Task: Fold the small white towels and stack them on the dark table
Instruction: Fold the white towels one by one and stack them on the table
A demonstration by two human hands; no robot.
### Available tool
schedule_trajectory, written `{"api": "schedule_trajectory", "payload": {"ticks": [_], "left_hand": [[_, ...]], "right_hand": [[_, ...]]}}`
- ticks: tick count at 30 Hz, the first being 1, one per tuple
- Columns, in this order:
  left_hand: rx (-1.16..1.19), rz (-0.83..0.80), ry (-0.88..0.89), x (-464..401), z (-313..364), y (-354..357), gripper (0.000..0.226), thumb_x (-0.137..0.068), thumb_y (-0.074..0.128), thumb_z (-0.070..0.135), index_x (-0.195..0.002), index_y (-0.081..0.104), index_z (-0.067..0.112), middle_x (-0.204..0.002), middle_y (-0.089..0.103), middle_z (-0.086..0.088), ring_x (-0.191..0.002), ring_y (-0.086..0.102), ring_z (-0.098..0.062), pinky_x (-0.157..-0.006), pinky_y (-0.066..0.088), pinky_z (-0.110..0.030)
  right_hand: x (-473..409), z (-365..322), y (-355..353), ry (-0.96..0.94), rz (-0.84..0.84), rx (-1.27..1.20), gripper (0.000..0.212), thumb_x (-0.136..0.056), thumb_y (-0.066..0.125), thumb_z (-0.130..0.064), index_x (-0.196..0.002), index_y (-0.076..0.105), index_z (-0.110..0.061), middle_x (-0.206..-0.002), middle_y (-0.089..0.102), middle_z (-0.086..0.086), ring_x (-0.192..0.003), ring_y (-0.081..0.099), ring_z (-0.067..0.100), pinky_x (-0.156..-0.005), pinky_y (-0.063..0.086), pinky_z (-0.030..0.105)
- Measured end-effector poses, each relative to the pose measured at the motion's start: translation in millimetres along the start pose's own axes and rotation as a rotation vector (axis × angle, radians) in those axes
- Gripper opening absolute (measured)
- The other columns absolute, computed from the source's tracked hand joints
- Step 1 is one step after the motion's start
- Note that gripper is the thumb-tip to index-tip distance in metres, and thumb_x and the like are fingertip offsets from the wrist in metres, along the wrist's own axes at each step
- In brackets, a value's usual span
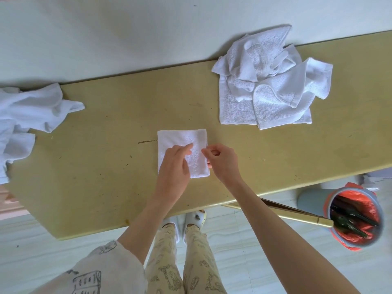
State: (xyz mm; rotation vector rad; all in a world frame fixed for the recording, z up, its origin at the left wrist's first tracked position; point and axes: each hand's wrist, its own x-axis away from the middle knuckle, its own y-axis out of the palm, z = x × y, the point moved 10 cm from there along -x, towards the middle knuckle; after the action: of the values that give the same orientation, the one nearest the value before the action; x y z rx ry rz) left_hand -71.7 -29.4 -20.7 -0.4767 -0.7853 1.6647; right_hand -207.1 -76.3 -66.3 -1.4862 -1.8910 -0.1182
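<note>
A small white towel, folded into a rectangle, lies flat near the front middle of the yellowish table. My left hand rests on its left half with relaxed fingers laid over the cloth. My right hand sits at the towel's right edge, its fingers curled and pinching that edge. A loose heap of several unfolded white towels lies at the back right of the table. More crumpled white cloth hangs over the table's left end.
A wall runs right behind the table's far edge. On the floor at the right stands a round bin with a red liner, a long yellow handle leaning into it. My legs and slippers are below the table's front edge.
</note>
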Motion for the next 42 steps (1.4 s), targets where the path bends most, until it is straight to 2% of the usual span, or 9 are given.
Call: {"api": "schedule_trajectory", "payload": {"ticks": [4,11,17,21,26,28,35,39,42], "left_hand": [[-0.213,0.108,0.103,12.8,-19.0,-16.7,0.044,-0.084,0.029,0.008,-0.115,0.060,0.010,-0.109,0.062,-0.006,-0.104,0.045,-0.019,-0.088,0.043,-0.035],[-0.445,-0.040,0.191,11.6,-34.8,0.3,0.036,-0.095,0.035,0.019,-0.127,0.050,0.012,-0.144,0.039,-0.011,-0.135,0.030,-0.024,-0.103,0.032,-0.039],[-0.555,-0.208,0.198,0.9,-38.8,16.0,0.057,-0.087,0.023,0.021,-0.143,0.027,0.013,-0.156,0.013,-0.010,-0.144,0.011,-0.023,-0.112,0.020,-0.049],[-0.584,-0.262,0.193,-4.6,-46.2,20.5,0.065,-0.084,0.022,0.028,-0.147,0.016,0.018,-0.158,0.004,-0.005,-0.145,-0.001,-0.018,-0.113,0.010,-0.051],[-0.656,-0.296,0.297,-3.9,-50.4,22.6,0.066,-0.086,0.024,0.042,-0.147,0.014,0.020,-0.157,0.001,-0.006,-0.144,-0.005,-0.019,-0.114,0.008,-0.051],[-0.664,-0.291,0.334,-6.0,-52.8,20.7,0.066,-0.086,0.027,0.047,-0.146,0.019,0.021,-0.157,0.006,-0.006,-0.144,0.002,-0.021,-0.113,0.011,-0.052],[-0.664,-0.293,0.390,-5.4,-57.7,17.4,0.070,-0.087,0.027,0.059,-0.146,0.017,0.022,-0.156,0.008,-0.005,-0.144,0.006,-0.020,-0.113,0.006,-0.053],[-0.667,-0.394,0.379,-6.3,-64.7,15.7,0.081,-0.082,0.018,0.070,-0.146,-0.006,0.027,-0.155,-0.014,0.001,-0.142,-0.016,-0.012,-0.113,-0.007,-0.054],[-0.637,-0.458,0.367,0.4,-68.0,10.3,0.084,-0.078,0.019,0.072,-0.143,-0.015,0.032,-0.153,-0.023,0.003,-0.139,-0.025,-0.010,-0.111,-0.010,-0.055]], "right_hand": [[-1.9,-1.0,0.1,-0.009,0.011,0.070,0.013,-0.091,0.053,-0.016,-0.098,0.062,-0.008,-0.087,0.062,0.002,-0.083,0.062,0.023,-0.064,0.045,0.019],[-4.9,-8.7,0.9,-0.085,0.018,0.193,0.009,-0.094,0.045,-0.012,-0.089,0.052,-0.012,-0.070,0.047,-0.009,-0.071,0.046,0.014,-0.055,0.034,0.018],[-2.3,-9.3,1.3,-0.071,0.043,0.225,0.008,-0.094,0.044,-0.010,-0.089,0.050,-0.013,-0.074,0.049,-0.004,-0.077,0.048,0.018,-0.067,0.035,0.027],[6.2,-9.9,1.0,-0.056,0.080,0.235,0.010,-0.089,0.045,-0.004,-0.096,0.049,-0.010,-0.093,0.055,0.006,-0.084,0.051,0.023,-0.070,0.038,0.028],[31.2,-46.0,34.2,-0.604,0.235,0.861,0.041,-0.084,0.039,-0.006,-0.124,0.048,-0.007,-0.131,0.052,0.016,-0.122,0.050,0.032,-0.098,0.038,0.045],[21.7,-37.4,50.1,-0.645,0.190,0.999,0.046,-0.089,0.034,-0.017,-0.133,0.044,-0.008,-0.142,0.044,0.014,-0.133,0.040,0.029,-0.108,0.030,0.050],[1.1,-14.2,53.2,-0.533,0.084,1.067,0.056,-0.095,0.024,-0.036,-0.145,0.028,-0.012,-0.154,0.025,0.006,-0.140,0.028,0.027,-0.112,0.008,0.046],[3.8,-16.6,51.2,-0.520,0.019,1.057,0.058,-0.095,0.018,-0.037,-0.148,0.019,-0.012,-0.157,0.015,0.008,-0.143,0.019,0.028,-0.115,0.009,0.051],[18.4,-29.7,40.6,-0.494,0.009,0.794,0.056,-0.096,0.034,-0.022,-0.149,0.016,-0.013,-0.157,0.009,0.010,-0.143,0.017,0.026,-0.116,0.018,0.047]]}}
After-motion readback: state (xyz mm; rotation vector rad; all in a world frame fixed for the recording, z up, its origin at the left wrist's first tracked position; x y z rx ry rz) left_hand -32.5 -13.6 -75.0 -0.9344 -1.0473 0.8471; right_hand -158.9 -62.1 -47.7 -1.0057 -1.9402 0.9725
